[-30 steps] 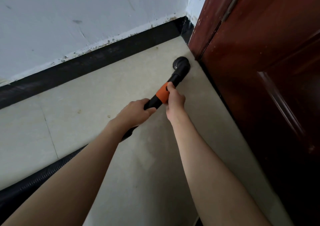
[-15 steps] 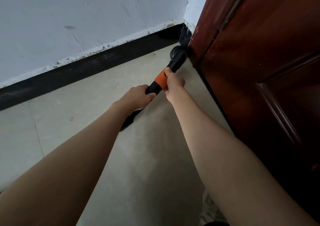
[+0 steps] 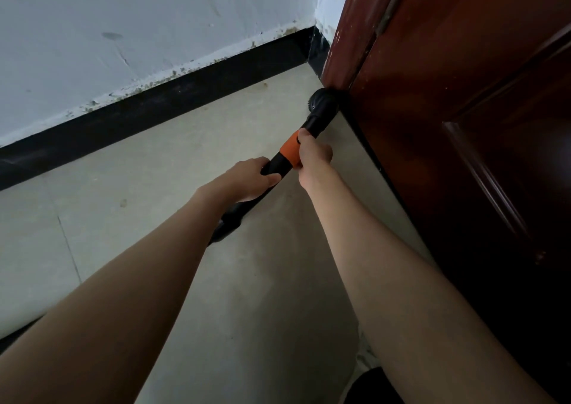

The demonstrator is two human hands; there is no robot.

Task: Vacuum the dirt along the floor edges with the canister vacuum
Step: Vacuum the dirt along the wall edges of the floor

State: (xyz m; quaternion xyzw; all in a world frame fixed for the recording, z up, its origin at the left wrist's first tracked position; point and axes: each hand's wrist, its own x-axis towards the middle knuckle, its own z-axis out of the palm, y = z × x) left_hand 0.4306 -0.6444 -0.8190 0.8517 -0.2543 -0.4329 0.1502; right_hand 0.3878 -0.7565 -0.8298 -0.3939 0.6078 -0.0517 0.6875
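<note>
Vacuum's round black brush nozzle (image 3: pixel 321 102) presses the dark red wooden door (image 3: pixel 463 125); your left hand (image 3: pixel 247 179) and right hand (image 3: pixel 312 156) fingers clench its black, orange-collared wand (image 3: pixel 289 151). Pushing harder could scuff the door.

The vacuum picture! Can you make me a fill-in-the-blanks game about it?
1. The right hand grips the ______ band on the vacuum wand.
2. The round brush nozzle sits on the floor against the bottom of the reddish-brown ______.
3. The strip along the bottom of the white wall is coloured ______.
4. The left hand holds the wand ______ the orange band, nearer the person.

Missing words: orange; door; black; below
</note>
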